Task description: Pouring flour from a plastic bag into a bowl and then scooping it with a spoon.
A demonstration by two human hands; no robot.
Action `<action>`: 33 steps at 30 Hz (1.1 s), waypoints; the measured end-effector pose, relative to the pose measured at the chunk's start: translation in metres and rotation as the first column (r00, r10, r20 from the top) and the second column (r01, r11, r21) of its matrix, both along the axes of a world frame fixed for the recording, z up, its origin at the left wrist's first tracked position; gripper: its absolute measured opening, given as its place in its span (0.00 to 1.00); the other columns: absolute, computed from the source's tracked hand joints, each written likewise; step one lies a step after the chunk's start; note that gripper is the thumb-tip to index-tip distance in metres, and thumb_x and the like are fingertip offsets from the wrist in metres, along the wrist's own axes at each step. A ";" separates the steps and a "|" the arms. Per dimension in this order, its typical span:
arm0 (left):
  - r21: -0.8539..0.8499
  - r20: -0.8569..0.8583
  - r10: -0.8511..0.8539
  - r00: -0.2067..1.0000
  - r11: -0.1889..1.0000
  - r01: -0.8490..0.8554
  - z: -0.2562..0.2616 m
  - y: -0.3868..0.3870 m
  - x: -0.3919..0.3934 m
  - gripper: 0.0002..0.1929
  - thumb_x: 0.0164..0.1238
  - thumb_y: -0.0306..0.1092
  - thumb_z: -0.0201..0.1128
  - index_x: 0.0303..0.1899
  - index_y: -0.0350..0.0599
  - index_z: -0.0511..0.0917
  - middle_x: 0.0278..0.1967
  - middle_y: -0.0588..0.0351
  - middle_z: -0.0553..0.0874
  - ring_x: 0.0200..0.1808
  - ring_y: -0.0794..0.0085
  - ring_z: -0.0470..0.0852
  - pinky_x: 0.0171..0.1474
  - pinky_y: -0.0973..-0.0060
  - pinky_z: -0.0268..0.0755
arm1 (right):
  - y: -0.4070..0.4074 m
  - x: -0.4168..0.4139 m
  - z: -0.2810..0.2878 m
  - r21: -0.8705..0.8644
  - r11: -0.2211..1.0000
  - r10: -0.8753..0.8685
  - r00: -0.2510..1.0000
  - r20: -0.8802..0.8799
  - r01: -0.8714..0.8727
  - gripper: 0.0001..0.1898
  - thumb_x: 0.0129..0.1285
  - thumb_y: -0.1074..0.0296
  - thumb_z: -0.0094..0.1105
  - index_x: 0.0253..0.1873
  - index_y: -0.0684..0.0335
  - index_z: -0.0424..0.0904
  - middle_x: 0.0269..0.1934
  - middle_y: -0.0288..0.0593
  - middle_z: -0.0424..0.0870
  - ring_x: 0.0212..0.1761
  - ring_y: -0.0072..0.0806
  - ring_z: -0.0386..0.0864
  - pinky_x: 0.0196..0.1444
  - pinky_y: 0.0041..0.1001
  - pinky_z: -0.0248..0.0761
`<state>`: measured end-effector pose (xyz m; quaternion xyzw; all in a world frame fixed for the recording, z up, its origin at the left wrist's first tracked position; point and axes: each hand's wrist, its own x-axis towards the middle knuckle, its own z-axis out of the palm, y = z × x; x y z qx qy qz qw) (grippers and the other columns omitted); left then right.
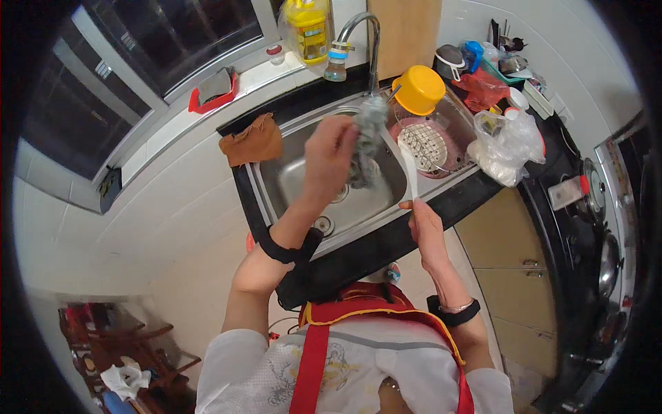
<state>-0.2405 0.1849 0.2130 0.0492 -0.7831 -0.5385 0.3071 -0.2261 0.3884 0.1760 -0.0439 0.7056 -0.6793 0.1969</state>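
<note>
My left hand (331,150) is raised over the left basin of the steel sink (295,181), gripping a crumpled grey-green cloth (370,129) that hangs down and is blurred. At the front rim, my right hand (426,227) holds a white plastic spoon or scoop (409,168) by its narrow end, its broad part pointing up over the divider between the basins. A chrome faucet (373,52) with a filter tip arches behind the cloth. In the right basin are a wire rack (426,142), a pink basin (452,147) and a yellow pot (419,90).
A brown cloth (252,141) lies on the left counter edge. On the sill stand a red tray (213,94), a small jar (275,54) and a yellow jug (309,31). Plastic bags (507,145) and a strainer (450,59) sit right of the sink, near a stove (569,233).
</note>
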 end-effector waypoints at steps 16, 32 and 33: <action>-0.264 0.391 -0.199 0.899 0.911 0.316 0.011 0.040 -0.042 0.12 0.61 0.40 0.50 0.40 0.46 0.76 0.33 0.52 0.78 0.34 0.60 0.75 0.40 0.71 0.67 | 0.026 -0.029 0.011 0.406 0.894 0.389 0.780 -0.490 -0.191 0.08 0.60 0.69 0.49 0.39 0.68 0.66 0.18 0.56 0.71 0.21 0.52 0.72 0.20 0.35 0.61; 0.615 0.096 -0.496 0.863 0.711 0.341 -0.005 0.085 -0.035 0.18 0.62 0.38 0.54 0.50 0.36 0.68 0.42 0.58 0.77 0.43 0.78 0.73 0.48 0.77 0.64 | 0.006 -0.060 0.013 0.461 0.836 0.484 0.796 -0.365 -0.297 0.08 0.54 0.75 0.46 0.37 0.72 0.72 0.28 0.46 0.77 0.26 0.21 0.71 0.27 0.24 0.63; 0.618 0.025 -0.417 0.909 0.721 0.314 0.001 0.079 -0.038 0.16 0.60 0.40 0.56 0.42 0.36 0.72 0.35 0.58 0.78 0.36 0.79 0.73 0.41 0.78 0.66 | 0.009 -0.056 0.016 0.621 0.769 0.512 0.729 -0.455 -0.152 0.11 0.57 0.67 0.52 0.38 0.71 0.72 0.29 0.41 0.76 0.28 0.21 0.70 0.27 0.24 0.63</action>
